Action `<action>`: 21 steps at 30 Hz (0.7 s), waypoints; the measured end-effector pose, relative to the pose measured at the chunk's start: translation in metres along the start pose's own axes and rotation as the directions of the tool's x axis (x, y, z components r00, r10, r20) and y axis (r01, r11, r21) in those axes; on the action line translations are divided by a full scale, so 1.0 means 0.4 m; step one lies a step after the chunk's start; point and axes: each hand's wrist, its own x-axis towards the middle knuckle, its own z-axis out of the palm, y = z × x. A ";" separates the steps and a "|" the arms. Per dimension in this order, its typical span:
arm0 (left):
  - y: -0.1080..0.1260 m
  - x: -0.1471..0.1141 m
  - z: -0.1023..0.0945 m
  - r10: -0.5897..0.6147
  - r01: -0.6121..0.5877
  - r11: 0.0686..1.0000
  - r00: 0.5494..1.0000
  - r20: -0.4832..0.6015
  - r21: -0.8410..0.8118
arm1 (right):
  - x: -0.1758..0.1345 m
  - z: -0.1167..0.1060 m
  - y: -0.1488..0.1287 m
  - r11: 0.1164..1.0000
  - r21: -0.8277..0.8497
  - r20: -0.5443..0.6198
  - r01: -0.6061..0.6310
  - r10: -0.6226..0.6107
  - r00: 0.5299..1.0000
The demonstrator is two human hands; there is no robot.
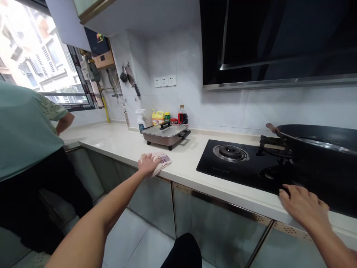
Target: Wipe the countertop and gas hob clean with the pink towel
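Observation:
My left hand (148, 164) presses on a pink cloth (161, 167) at the front edge of the white countertop (182, 163), its fingers bent over the fabric. Part of the cloth hangs over the edge. Just behind it stands a brown electric pan (161, 139) with a glass lid. My right hand (305, 204) rests at the front edge of the black gas stove (223, 171), fingers loosely spread and holding nothing. A large black wok (320, 149) sits on the burner beyond that hand.
A spray bottle (141, 120), a yellow jug (158, 117) and a dark sauce bottle (182, 116) stand against the wall. Overhead hangs a black range hood (264, 41). At left, a person in a green shirt (25, 123) stands by the counter. A cleaver (132, 80) hangs on the wall.

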 end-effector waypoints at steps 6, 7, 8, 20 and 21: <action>0.050 -0.070 0.040 -0.368 0.318 0.904 0.919 -0.142 -0.286 | -0.005 -0.007 -0.011 1.000 0.002 -0.019 0.002 -0.002 1.000; 0.067 -0.077 0.047 -0.421 0.362 0.872 0.898 -0.129 -0.329 | -0.007 -0.012 -0.014 1.000 0.000 -0.009 0.001 -0.001 1.000; 0.084 -0.084 0.054 -0.464 0.398 0.841 0.879 -0.108 -0.367 | -0.010 -0.017 -0.018 1.000 -0.001 0.004 -0.001 0.001 1.000; 0.299 -0.315 0.234 -0.381 0.465 0.386 0.867 0.322 -0.797 | -0.020 -0.043 -0.036 0.998 -0.020 0.070 -0.054 0.056 0.996; 0.291 -0.316 0.233 -0.334 0.469 0.326 0.869 0.365 -0.821 | -0.019 -0.041 -0.033 0.999 -0.018 0.070 -0.047 0.048 0.996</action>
